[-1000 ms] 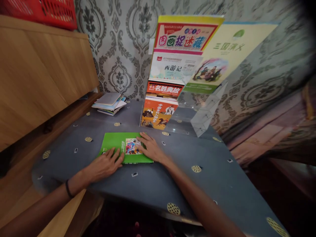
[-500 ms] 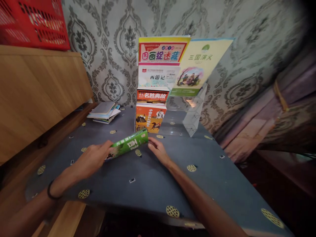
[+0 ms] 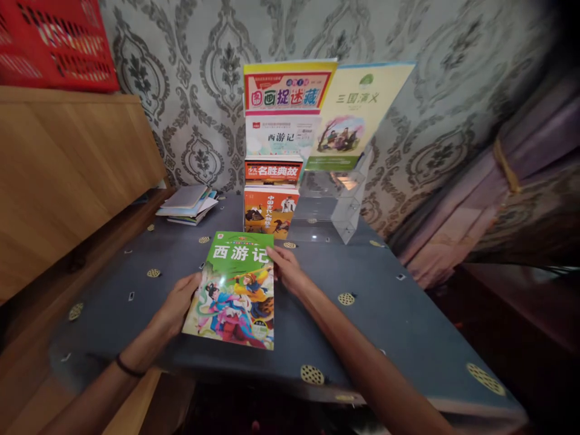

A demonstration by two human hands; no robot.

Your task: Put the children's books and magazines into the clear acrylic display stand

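Between my two hands is a green picture book (image 3: 238, 293), its colourful cover facing me and upright to read. My left hand (image 3: 180, 297) grips its left edge, the fingers hidden behind it. At the upper right edge, my right hand (image 3: 286, 266) pinches the book with the thumb on the cover. Just beyond stands a clear acrylic book rack (image 3: 348, 214) with tiers. In its left column are an orange book (image 3: 270, 211), a red book (image 3: 274, 171), a white book (image 3: 281, 136) and a red-and-yellow book (image 3: 287, 89). A cream book (image 3: 357, 115) fills the top right tier.
A pile of books (image 3: 188, 204) lies at the table's back left. The dark blue tablecloth (image 3: 357, 338) covers the table. A wooden cabinet (image 3: 77, 187) with a red basket (image 3: 58, 45) on top stands left. A curtain (image 3: 471, 211) hangs at right, and patterned wallpaper (image 3: 203, 109) is behind.
The green book has turned from edge-on to cover facing me. My right hand, earlier at the book's end, now grips its right edge. The view has shifted slightly.
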